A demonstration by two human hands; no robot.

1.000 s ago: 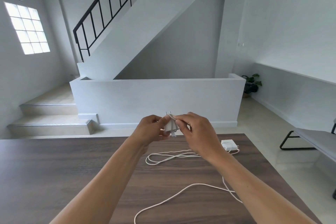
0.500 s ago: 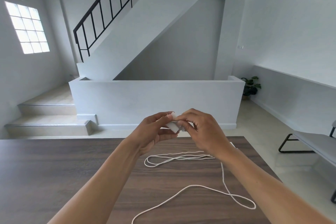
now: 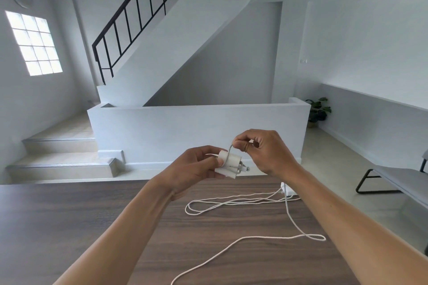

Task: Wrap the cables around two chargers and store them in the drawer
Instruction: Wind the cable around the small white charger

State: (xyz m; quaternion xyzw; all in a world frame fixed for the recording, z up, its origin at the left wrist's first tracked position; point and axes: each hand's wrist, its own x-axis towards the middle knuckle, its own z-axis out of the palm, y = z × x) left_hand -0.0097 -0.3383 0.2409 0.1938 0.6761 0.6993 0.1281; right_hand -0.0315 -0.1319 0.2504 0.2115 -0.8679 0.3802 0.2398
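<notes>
My left hand (image 3: pixel 196 169) grips a white charger block (image 3: pixel 228 164) above the far edge of the brown wooden table (image 3: pixel 92 227), its metal prongs pointing right. My right hand (image 3: pixel 261 148) pinches the white cable (image 3: pixel 229 150) just above the block, and the cable arches over the block's top. More white cable (image 3: pixel 231 202) lies in loose loops on the table, and one long strand (image 3: pixel 254 237) runs toward the near edge. A second white charger (image 3: pixel 287 188) sits on the table at the far right, partly behind my right forearm.
Beyond the table is a low white wall (image 3: pixel 199 127) with stairs on the left. A bench with black legs (image 3: pixel 393 178) stands to the right. No drawer is in view.
My right hand has risen and pulled the cable up over the charger. The block has turned in my left hand so its prongs point right. The loose loops on the table have shifted.
</notes>
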